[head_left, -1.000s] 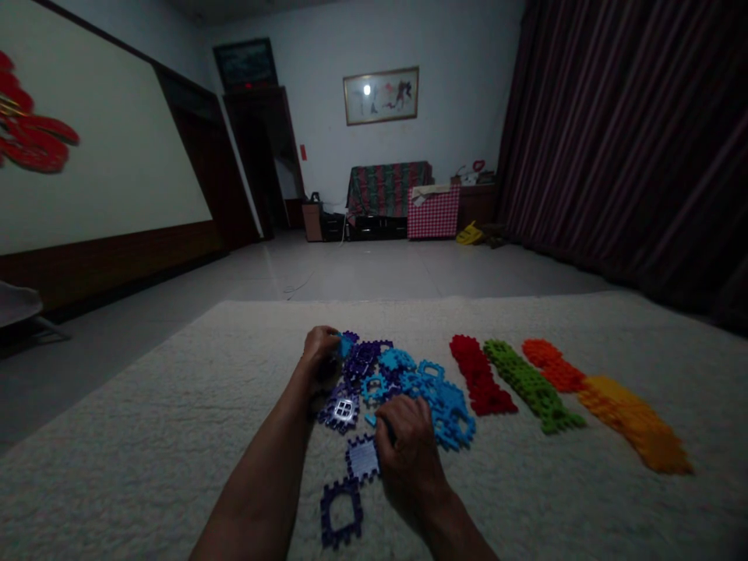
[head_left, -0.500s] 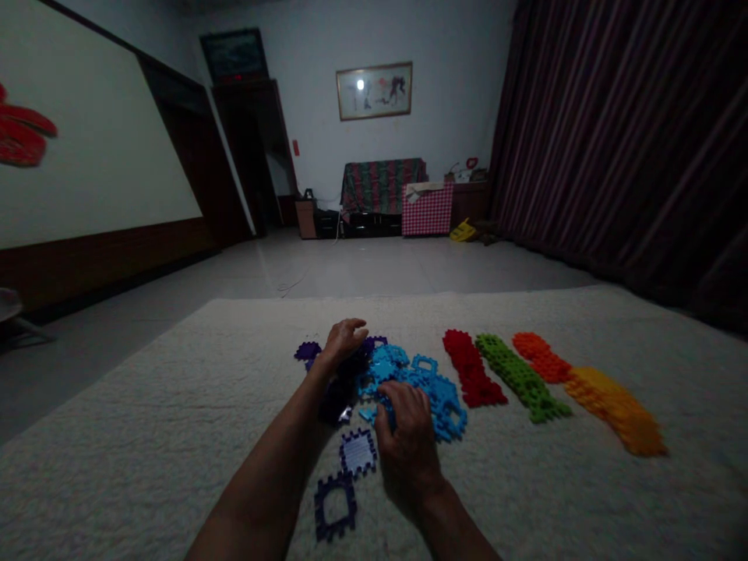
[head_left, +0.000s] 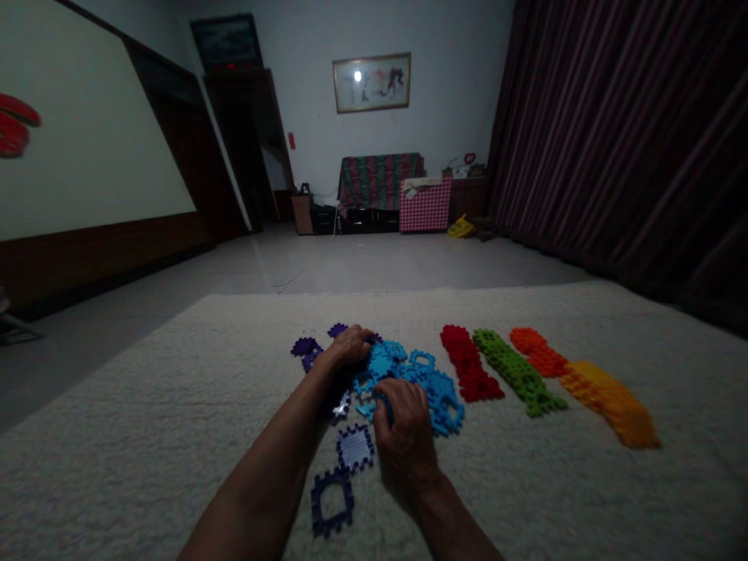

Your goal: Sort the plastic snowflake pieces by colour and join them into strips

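Note:
Purple notched plastic tiles (head_left: 305, 347) lie in a loose group on the pale quilted mat, partly covered by my left hand (head_left: 352, 344). Its fingers curl down at the far side of the group, touching the purple pieces there, with the fingertips hidden. My right hand (head_left: 406, 421) is closed, thumb against fingers, round a dark blue tile (head_left: 386, 407) that mostly disappears behind them. Beside and beyond it spreads a heap of light blue tiles (head_left: 435, 389). Nearer to me lie a pale-centred purple tile (head_left: 355, 449) and a purple frame tile (head_left: 315, 506).
To the right, overlapping rows of red tiles (head_left: 467, 362), green tiles (head_left: 514, 366), orange-red tiles (head_left: 538, 354) and yellow-orange tiles (head_left: 613, 401) lie on the mat (head_left: 146, 436). Beyond its edge are the tiled floor, a cloth-covered cabinet (head_left: 379, 183) and a dark curtain (head_left: 573, 132).
My left hand has lowered and moved slightly right, its fingers now curled down. A purple tile shows behind its wrist. My right hand stays nearly in place, and the view has shifted slightly.

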A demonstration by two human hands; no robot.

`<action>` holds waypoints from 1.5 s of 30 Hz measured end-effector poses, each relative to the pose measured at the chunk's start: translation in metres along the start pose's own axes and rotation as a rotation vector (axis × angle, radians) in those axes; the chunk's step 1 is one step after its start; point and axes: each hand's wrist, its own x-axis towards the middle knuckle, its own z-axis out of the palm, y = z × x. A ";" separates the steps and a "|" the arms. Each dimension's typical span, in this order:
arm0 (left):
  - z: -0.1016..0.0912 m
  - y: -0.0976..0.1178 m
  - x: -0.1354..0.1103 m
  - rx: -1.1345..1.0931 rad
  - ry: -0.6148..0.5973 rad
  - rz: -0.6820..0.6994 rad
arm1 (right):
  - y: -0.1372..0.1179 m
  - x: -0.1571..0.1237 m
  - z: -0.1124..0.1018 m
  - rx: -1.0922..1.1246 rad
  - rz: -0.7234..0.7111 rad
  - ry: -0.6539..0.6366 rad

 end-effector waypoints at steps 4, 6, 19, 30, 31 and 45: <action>-0.013 0.001 -0.006 -0.039 0.015 -0.048 | 0.000 0.000 0.000 0.002 0.003 -0.003; -0.020 0.000 -0.008 -0.069 0.009 -0.056 | 0.000 0.000 0.000 0.013 0.007 -0.003; -0.058 -0.004 -0.025 0.054 0.016 -0.165 | 0.001 -0.001 0.001 -0.060 0.064 -0.101; -0.020 0.052 -0.021 -0.055 0.037 0.191 | 0.003 0.001 -0.001 -0.094 0.033 -0.025; -0.012 0.055 -0.019 -0.056 0.049 0.223 | 0.004 0.002 -0.002 -0.101 0.030 -0.018; -0.006 0.052 -0.015 -0.032 -0.182 0.261 | 0.026 0.008 -0.020 -0.545 0.346 -0.177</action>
